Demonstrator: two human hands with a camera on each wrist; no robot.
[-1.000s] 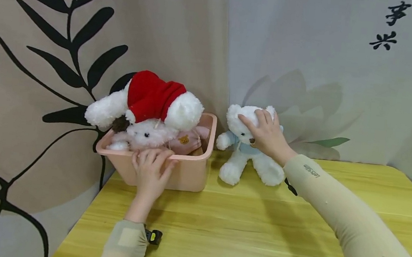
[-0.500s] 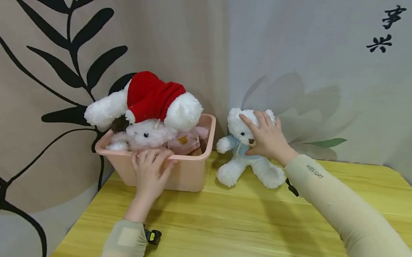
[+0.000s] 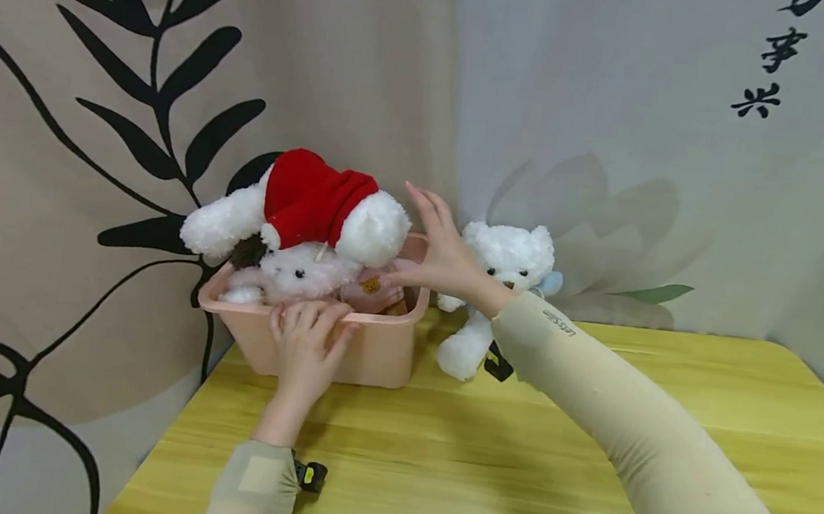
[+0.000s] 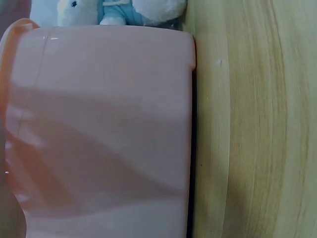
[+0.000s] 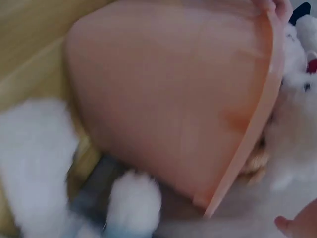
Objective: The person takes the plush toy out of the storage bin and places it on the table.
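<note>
My left hand (image 3: pixel 308 347) holds the near rim of a pink plastic bin (image 3: pixel 379 354), its fingers hooked over the edge and the thumb outside. Heaped in the bin are a white plush toy in a red top (image 3: pixel 315 205), lying on its side, and a pale pink plush (image 3: pixel 308 271) beneath it. Spread-fingered, my right hand (image 3: pixel 446 252) hovers by the bin's right rim, close to the red-topped toy, with nothing held. Behind its wrist sits a white teddy bear (image 3: pixel 509 246) in blue, partly hidden by the forearm. The right wrist view shows the bin's side wall (image 5: pixel 173 99), slightly blurred.
A yellow wood-grain table (image 3: pixel 510 468) carries the bin and the bear near its back edge. Directly behind hangs a curtain (image 3: pixel 372 60) printed with black leaves, a flower and characters. The bin stands close to the table's left edge.
My right hand has left the white teddy bear's head and moved left to the bin's rim. The bear stays seated in place. The left hand keeps its hold on the bin.
</note>
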